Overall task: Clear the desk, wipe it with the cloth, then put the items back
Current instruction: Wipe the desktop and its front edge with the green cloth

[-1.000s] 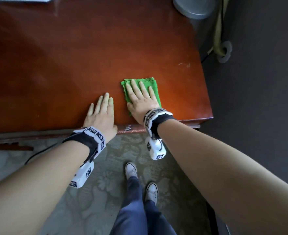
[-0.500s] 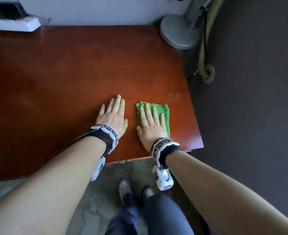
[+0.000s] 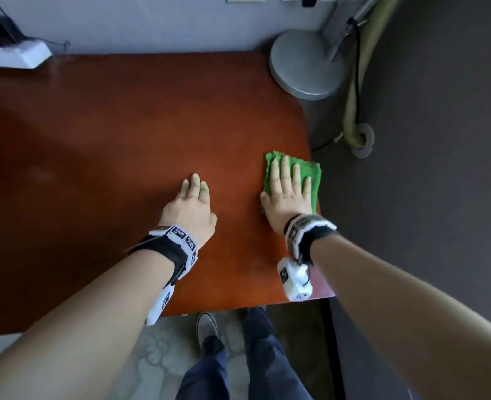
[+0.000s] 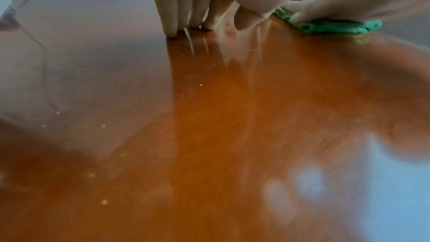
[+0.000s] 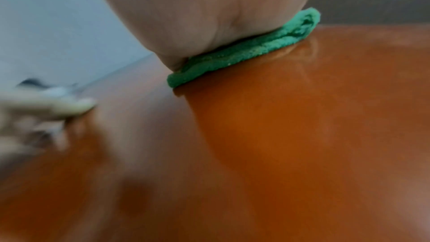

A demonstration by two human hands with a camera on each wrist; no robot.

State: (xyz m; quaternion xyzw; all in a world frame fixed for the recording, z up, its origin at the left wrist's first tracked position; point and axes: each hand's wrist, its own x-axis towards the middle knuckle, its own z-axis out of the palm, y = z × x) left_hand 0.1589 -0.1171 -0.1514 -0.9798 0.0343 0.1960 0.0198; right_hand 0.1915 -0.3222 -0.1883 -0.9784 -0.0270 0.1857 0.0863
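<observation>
Your right hand (image 3: pixel 289 194) has slid the green cloth (image 3: pixel 310 176) out to the desk's (image 3: pixel 123 140) right edge, fingers flat on it; your left hand (image 3: pixel 190 207) presses beside, fingers straight.

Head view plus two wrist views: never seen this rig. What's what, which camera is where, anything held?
No robot here: a person wears one camera on the head and one on each wrist, on the marker-covered bands. The head view looks down at a red-brown desk. The right hand lies flat, fingers straight, pressing a folded green cloth at the desk's right edge. The left hand rests bare on the wood, fingers straight, holding nothing. The left wrist view looks along those fingers, with the cloth off to the right. The right wrist view shows the palm on the cloth. A grey round lamp base sits at the far right corner, a white object far left.
</observation>
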